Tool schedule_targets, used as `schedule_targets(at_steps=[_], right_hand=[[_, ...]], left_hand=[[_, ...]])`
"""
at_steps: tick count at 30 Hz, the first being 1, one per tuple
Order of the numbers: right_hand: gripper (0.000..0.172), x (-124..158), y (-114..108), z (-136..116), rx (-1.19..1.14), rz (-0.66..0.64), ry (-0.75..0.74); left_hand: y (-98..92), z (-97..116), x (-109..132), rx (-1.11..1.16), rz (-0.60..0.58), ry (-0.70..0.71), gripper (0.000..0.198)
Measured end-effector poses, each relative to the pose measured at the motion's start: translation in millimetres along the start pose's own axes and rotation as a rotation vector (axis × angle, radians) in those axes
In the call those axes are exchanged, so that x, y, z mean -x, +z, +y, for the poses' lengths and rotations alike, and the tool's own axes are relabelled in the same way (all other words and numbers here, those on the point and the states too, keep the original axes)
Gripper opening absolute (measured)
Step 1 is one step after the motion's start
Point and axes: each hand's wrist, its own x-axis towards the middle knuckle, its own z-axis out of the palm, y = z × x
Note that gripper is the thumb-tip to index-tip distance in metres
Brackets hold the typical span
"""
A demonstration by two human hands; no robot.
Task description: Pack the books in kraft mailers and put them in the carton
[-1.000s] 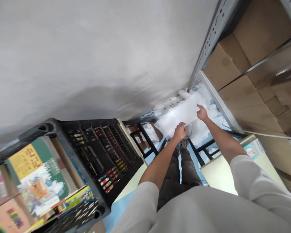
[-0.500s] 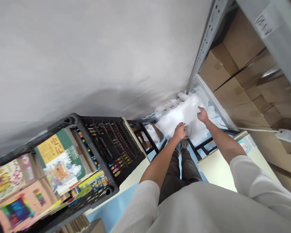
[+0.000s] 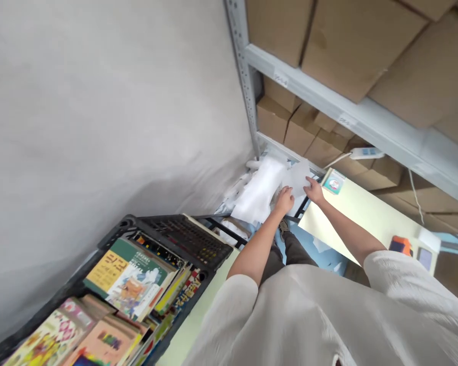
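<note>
Compared with the earlier frame, your view has swung right, and your left hand (image 3: 285, 201) and right hand (image 3: 313, 190) now sit closer together. At 8 o'clock from your left hand, a black crate (image 3: 191, 239) holds stacked books (image 3: 132, 284). At 9 o'clock, just beside the same hand, lies a long white sheet (image 3: 256, 193). That hand's fingers are partly curled; whether they grip anything cannot be told. Between your hands shows a smaller white piece (image 3: 296, 178); any join to the long sheet is unclear. Your right hand meets its edge, fingers partly bent, grip unconfirmed. At 4 o'clock from it, the pale tabletop (image 3: 361, 216) carries a teal booklet (image 3: 334, 181) and an orange item (image 3: 401, 245).
</note>
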Motion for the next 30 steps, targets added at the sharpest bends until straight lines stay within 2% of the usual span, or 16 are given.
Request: schedule_targets(at_steps=[5, 11, 17, 21, 26, 30], right_hand=[[0.064, 80.4, -56.8, 31.5, -0.022, 0.124, 0.11], [0.064, 151.4, -95.3, 81.0, -0.108, 0.251, 0.28], [0.062, 205.1, -112.3, 129.1, -0.098, 0.242, 0.443], [0.061, 233.5, -118.6, 159.1, -0.114, 0.237, 0.481], [0.063, 256.8, -120.5, 198.5, -0.131, 0.229, 0.491], [0.065, 268.7, -119.8, 227.5, -0.136, 0.18, 0.48]], left_hand=[[12.5, 53.8, 19.3, -0.073, -0.079, 0.146, 0.06], [45.8, 98.5, 40.8, -0.187, -0.205, 0.239, 0.056], [90.6, 115.2, 60.7, -0.352, -0.341, 0.267, 0.057], [115.2, 122.2, 71.6, -0.471, -0.4, 0.275, 0.056], [139.5, 128.3, 77.8, -0.527, -0.419, 0.259, 0.057], [153.7, 128.3, 81.4, -0.627, -0.496, 0.232, 0.055]])
